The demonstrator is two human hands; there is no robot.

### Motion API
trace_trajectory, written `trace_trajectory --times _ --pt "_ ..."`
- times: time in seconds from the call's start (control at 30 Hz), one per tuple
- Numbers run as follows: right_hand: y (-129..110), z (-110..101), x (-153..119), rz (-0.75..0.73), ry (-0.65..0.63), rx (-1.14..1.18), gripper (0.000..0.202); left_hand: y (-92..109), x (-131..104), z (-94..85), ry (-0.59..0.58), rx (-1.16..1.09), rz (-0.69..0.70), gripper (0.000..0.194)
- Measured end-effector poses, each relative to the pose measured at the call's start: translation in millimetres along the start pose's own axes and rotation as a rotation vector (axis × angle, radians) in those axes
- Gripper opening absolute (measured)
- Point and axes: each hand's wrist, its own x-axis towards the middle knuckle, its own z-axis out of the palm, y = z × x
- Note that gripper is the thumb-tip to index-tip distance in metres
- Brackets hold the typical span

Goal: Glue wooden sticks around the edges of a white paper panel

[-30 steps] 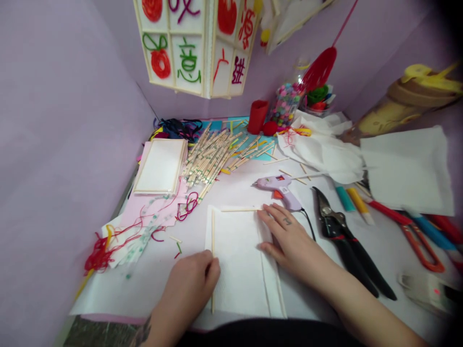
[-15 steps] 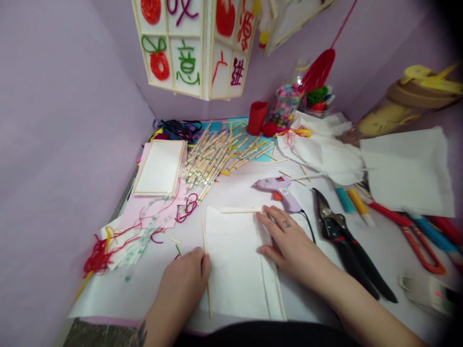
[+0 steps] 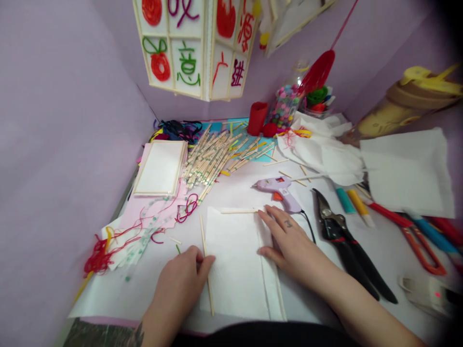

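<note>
Craft workspace: glue gun (image 3: 278, 188), lantern (image 3: 195, 53)

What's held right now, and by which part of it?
Left hand: the long stick, near its middle. Right hand: no visible grip; it rests open on the white paper, fingertips at the short stick's right end.

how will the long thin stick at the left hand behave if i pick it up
The long stick runs straight, so it is probably fairly stiff. Being so slender, it is likely light and might snap if bent hard. Rolling is unclear: its cross-section is too small to see.
</note>
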Motion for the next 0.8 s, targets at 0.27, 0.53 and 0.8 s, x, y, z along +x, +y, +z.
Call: trace_trajectory --times 0.27,0.53,0.8 --pt "0.1 0.1 0.6 0.015 0.052 0.058 0.089 -11.7 4.0 -2.4 0.034 -0.101 0.038 0.028" --pt "1.2 -5.1 3.0 0.016 0.127 0.086 0.066 -3.3 -0.1 -8.5 0.06 -0.191 0.225 0.034" --pt "-10.4 -20.9 14.2 0.12 0.28 0.125 0.013 9.6 7.6 -12.3 0.131 -0.511 0.563 0.027"
